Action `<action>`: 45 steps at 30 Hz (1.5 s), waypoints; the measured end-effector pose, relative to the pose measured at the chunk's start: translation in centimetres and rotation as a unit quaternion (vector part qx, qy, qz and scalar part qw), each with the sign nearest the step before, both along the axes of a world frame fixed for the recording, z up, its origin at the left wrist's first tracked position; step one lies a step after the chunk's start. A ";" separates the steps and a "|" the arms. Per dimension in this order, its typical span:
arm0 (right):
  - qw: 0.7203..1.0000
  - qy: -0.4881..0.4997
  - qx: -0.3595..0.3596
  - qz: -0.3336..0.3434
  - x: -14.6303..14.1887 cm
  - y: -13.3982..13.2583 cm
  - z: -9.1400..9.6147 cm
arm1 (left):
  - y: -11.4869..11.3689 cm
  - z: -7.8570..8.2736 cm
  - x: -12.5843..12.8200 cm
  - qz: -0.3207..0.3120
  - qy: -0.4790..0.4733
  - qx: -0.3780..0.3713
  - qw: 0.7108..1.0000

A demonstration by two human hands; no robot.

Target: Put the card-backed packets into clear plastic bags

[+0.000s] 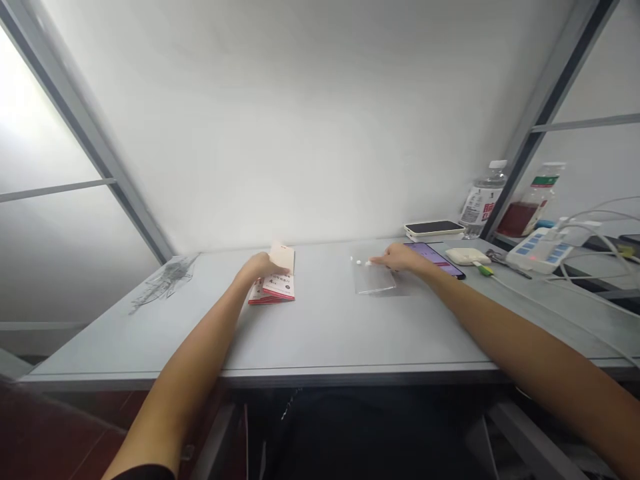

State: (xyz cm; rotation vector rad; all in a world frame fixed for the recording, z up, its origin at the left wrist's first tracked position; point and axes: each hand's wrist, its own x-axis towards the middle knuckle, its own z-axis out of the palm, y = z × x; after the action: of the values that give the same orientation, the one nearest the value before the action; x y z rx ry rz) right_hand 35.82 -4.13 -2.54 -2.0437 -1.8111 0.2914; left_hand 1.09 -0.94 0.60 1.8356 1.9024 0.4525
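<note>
Left grip (261, 267) curled over a red-and-white packet (278, 288), closure unclear, right grip (400, 257) open, resting on a clear plastic sheet (373, 281)

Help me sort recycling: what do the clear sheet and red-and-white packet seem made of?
The clear sheet looks like thin glossy plastic, since the desk shows through it. The packet looks like printed paper card with a matte finish, though possibly coated.
</note>
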 end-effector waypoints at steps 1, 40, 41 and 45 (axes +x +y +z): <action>1.000 0.013 -0.001 0.012 -0.1 -0.1 0.1 | 0.1 0.0 -0.1 -0.009 -0.014 0.001 1.000; 0.745 0.605 0.202 0.195 -5.8 -3.7 2.4 | -4.6 -0.3 5.0 -0.225 -0.292 -0.034 0.929; 0.740 0.611 0.205 0.193 -5.7 -3.7 2.4 | -4.7 -0.1 4.9 -0.230 -0.297 -0.037 0.926; 0.717 0.637 0.222 0.176 -5.5 -3.6 2.6 | -5.0 0.3 4.7 -0.238 -0.299 -0.053 0.923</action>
State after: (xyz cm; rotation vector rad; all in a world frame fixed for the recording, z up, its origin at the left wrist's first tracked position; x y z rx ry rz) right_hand 30.30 -7.73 0.11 -0.6691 -1.0940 0.9603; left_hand 5.78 -5.91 0.88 1.7432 1.0175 0.6325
